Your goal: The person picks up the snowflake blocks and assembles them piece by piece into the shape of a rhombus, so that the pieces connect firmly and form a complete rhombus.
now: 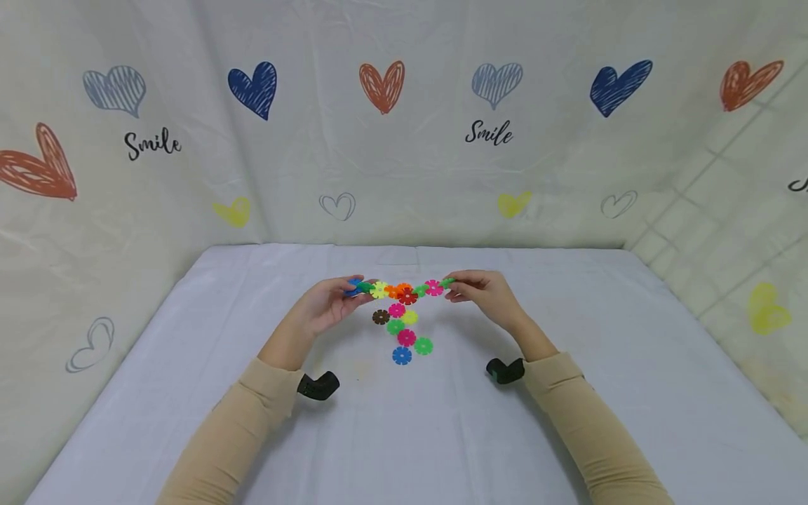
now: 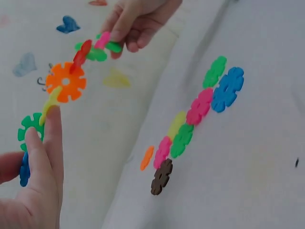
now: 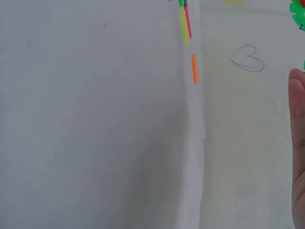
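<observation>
A chain of slotted plastic snowflake discs is held stretched between both hands above the table. Its colours run blue, green, yellow, orange, red, green, pink and green. My left hand pinches the blue disc at one end, fingers lying along the green disc. At the other end, my right hand grips the last green disc between thumb and fingers. Only part of the right hand shows at the edge of the right wrist view, where its grip is hidden.
Below the chain, several loose discs lie on the white cloth: brown, blue, pink, green, yellow and orange. A printed curtain hangs behind the table. Black wrist mounts jut from both sleeves.
</observation>
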The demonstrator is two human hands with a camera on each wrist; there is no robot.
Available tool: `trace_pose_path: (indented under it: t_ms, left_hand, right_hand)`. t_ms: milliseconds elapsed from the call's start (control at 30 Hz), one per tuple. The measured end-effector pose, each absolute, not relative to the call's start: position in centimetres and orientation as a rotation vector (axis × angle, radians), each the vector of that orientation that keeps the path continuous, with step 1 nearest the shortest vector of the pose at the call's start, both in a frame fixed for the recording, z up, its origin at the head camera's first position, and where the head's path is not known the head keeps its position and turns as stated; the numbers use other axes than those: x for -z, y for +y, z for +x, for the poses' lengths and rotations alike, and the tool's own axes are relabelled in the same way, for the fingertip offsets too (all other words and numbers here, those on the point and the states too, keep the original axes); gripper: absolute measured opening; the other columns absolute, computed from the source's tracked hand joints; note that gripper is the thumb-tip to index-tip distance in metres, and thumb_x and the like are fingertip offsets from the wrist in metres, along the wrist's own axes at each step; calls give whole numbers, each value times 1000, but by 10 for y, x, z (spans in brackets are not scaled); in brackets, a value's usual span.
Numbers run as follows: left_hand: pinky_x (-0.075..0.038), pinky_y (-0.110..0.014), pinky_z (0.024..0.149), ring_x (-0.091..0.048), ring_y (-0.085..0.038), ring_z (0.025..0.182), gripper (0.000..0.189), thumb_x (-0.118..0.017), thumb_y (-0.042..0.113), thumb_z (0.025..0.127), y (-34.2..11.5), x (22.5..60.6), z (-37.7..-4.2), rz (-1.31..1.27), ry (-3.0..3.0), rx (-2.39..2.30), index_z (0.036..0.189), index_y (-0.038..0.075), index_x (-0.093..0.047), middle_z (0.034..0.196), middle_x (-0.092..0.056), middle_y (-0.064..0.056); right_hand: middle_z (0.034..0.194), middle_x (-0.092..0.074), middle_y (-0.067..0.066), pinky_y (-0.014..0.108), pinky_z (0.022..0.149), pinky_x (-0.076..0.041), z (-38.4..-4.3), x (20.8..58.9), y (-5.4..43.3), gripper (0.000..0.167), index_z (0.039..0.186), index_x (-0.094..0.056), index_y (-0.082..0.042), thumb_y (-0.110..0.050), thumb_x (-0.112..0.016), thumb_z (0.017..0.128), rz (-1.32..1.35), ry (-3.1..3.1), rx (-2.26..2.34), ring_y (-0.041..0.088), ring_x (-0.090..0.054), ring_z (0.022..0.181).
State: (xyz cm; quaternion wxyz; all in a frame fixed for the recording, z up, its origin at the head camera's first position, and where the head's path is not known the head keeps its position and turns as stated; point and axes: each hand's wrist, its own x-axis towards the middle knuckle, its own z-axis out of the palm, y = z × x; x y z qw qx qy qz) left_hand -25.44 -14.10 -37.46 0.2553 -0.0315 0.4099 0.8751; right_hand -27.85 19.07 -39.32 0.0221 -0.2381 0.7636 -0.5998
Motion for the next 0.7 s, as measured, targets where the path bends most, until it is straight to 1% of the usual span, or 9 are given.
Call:
trace_pose_path:
  t_ms: [67, 133, 233, 300, 333, 400, 500, 600, 700]
  left_hand:
    - [-57, -23, 83, -75, -23, 94, 39, -40, 3, 109, -139, 375, -253, -117, 1082, -2414, 148, 0, -35, 117, -68, -9]
    - [-57, -24, 84, -74, -23, 95, 41, -42, 5, 110, -138, 377, -253, -130, 1076, -2439, 150, 1, -35, 118, -70, -7]
    - [-58, -24, 81, -74, -22, 93, 33, -45, 8, 110, -137, 380, -253, -162, 1099, -2459, 142, 3, -42, 115, -72, -5]
    - [-58, -24, 79, -73, -20, 90, 26, -44, 9, 110, -137, 381, -254, -176, 1115, -2465, 136, 5, -46, 113, -73, -4]
    - [-58, -24, 78, -73, -20, 89, 23, -44, 10, 111, -137, 382, -254, -183, 1123, -2469, 133, 5, -47, 111, -73, -4]
    - [-59, -23, 76, -72, -19, 86, 18, -44, 11, 111, -137, 383, -254, -213, 1144, -2481, 127, 6, -49, 108, -74, -3]
    - [-58, -23, 75, -71, -19, 86, 15, -44, 11, 110, -138, 383, -255, -249, 1186, -2493, 124, 7, -50, 106, -73, -2]
    - [-58, -23, 75, -71, -19, 86, 17, -44, 12, 110, -140, 383, -256, -283, 1233, -2491, 126, 7, -50, 107, -71, -2]
    - [-58, -23, 74, -71, -19, 84, 18, -44, 14, 111, -140, 384, -257, -322, 1256, -2493, 127, 9, -50, 105, -69, -2]
  right_hand:
    - [113, -69, 30, 32, 83, -59, -278, 393, 190, 26, 122, -66, 15, 1, -62, 101, -726, 2373, 1861, 15, -74, 88]
    - [113, -70, 27, 32, 84, -59, -277, 393, 189, 27, 123, -66, 14, 0, -63, 100, -716, 2377, 1863, 21, -74, 90]
    - [112, -71, 24, 33, 84, -59, -276, 393, 189, 29, 126, -66, 12, -2, -64, 101, -701, 2376, 1855, 33, -74, 94]
    - [113, -70, 27, 35, 85, -59, -276, 393, 189, 30, 127, -65, 11, -2, -64, 101, -688, 2366, 1850, 38, -72, 96]
    - [115, -69, 29, 36, 86, -59, -276, 393, 190, 31, 128, -64, 11, -3, -64, 101, -682, 2361, 1837, 37, -72, 97]
    - [120, -67, 31, 39, 88, -58, -276, 393, 191, 34, 130, -62, 11, -5, -65, 101, -661, 2353, 1784, 32, -73, 98]
    - [124, -65, 30, 41, 90, -58, -277, 395, 192, 38, 133, -60, 10, -9, -66, 100, -625, 2307, 1653, 26, -72, 100]
    - [120, -70, 23, 38, 90, -58, -279, 398, 190, 39, 133, -62, 8, -12, -68, 99, -609, 2257, 1466, 25, -72, 99]
    - [109, -74, 15, 33, 86, -58, -279, 401, 185, 36, 130, -66, 5, -12, -69, 98, -620, 2211, 1316, 25, -71, 94]
